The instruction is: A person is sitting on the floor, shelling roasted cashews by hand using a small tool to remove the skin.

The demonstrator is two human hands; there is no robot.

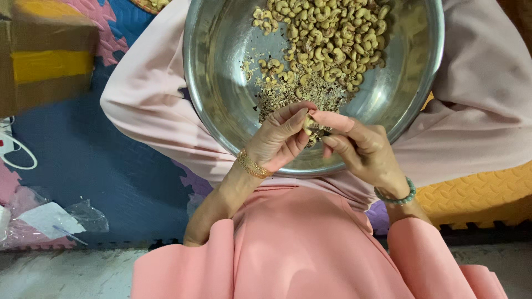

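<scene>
Currently, one cashew sits pinched between left hand and right hand, fingertips closed on it, above the steel bowl. Risk: excess pinch pressure may snap the kernel; husk flakes could spill off the rim.

Cardboard box w/ yellow tape, top left. Foam mat, blue, pink and yellow tiles. White cable at left edge. Clear plastic bags w/ paper, lower left.
</scene>
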